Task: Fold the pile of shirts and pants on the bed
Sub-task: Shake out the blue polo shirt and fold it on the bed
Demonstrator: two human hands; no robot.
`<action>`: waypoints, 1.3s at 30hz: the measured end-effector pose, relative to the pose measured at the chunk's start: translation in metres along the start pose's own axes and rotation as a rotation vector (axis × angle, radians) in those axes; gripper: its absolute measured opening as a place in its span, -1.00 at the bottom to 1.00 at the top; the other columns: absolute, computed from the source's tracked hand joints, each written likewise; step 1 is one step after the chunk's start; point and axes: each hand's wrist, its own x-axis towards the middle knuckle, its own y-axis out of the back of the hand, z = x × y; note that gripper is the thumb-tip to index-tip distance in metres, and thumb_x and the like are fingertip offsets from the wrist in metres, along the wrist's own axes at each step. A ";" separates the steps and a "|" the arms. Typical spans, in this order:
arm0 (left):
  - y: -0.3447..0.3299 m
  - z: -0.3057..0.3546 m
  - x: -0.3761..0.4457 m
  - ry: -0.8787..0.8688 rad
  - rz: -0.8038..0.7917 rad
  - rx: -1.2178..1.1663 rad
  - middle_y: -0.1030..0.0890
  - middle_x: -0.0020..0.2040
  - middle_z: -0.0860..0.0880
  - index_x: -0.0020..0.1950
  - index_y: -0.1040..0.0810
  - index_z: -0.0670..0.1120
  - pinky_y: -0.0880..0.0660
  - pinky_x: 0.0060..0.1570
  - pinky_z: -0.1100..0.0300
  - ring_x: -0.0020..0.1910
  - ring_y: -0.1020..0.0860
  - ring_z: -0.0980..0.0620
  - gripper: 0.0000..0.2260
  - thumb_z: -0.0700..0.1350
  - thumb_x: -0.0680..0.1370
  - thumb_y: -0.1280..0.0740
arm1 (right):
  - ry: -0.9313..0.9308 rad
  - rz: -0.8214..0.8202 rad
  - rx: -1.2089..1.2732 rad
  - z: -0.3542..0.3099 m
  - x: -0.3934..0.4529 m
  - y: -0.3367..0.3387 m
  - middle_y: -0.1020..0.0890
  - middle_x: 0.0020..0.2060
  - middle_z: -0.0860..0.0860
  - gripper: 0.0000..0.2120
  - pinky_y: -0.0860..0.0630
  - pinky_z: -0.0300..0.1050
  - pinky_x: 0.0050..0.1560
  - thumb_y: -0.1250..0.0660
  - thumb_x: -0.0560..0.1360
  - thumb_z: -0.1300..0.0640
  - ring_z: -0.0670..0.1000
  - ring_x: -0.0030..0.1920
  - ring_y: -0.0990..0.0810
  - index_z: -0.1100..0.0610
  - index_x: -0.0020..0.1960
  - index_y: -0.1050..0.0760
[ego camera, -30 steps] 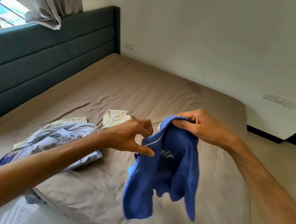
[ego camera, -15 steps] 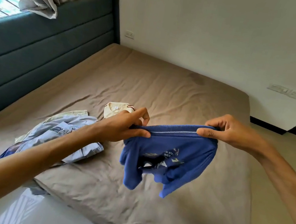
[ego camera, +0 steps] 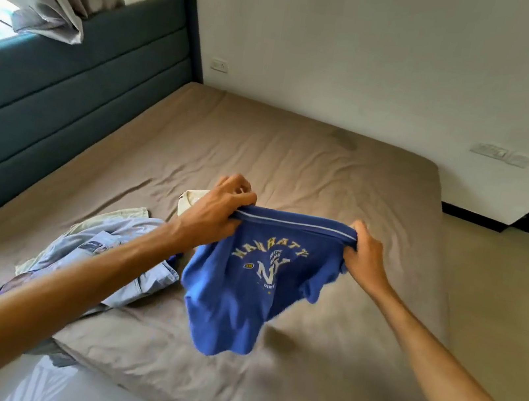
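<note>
The person holds a blue shirt up above the bed. The left hand grips one end of its striped top edge, and the right hand grips the other end. The shirt hangs down with its printed letters showing. This looks like the step of spreading one shirt out. Next it likely needs laying flat on the bed. Beside the shirt, nearer the headboard, lies the pile of clothes. Half a second ago the hands were farther apart and the shirt hung bunched.
</note>
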 end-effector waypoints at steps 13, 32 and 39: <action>-0.073 -0.070 -0.011 0.547 -0.030 -0.392 -0.61 -0.24 -0.02 -0.14 -0.63 -0.13 -0.43 -0.09 0.05 -0.18 -0.56 0.00 -0.54 0.25 0.60 -0.27 | 0.021 0.169 -0.095 0.009 0.032 0.028 -0.56 -0.40 -0.08 -0.78 -0.40 -0.04 -0.37 -0.21 0.68 0.06 -0.04 -0.37 -0.53 0.05 -0.09 -0.54; -0.072 -0.110 0.065 0.401 -0.143 0.057 -0.65 -0.28 -0.24 -0.09 -0.68 -0.21 -0.48 -0.20 -0.04 -0.17 -0.62 -0.32 -0.65 -0.11 0.39 -0.15 | -0.089 -0.159 0.090 0.052 0.025 0.129 -0.64 -0.33 -0.04 -0.89 -0.41 -0.26 -0.21 -0.57 0.48 0.08 -0.17 -0.33 -0.47 0.05 -0.08 -0.66; -0.113 -0.069 0.120 0.295 -0.347 0.289 -0.65 0.02 -0.10 0.05 -0.63 -0.06 -0.41 -0.12 0.00 0.04 -0.59 -0.25 -0.84 -0.14 0.60 -0.26 | -0.365 -0.517 -0.312 0.172 -0.053 0.093 -0.62 -0.38 0.08 -0.91 -0.43 -0.06 -0.24 -0.37 0.35 0.08 -0.05 -0.31 -0.48 0.06 -0.28 -0.62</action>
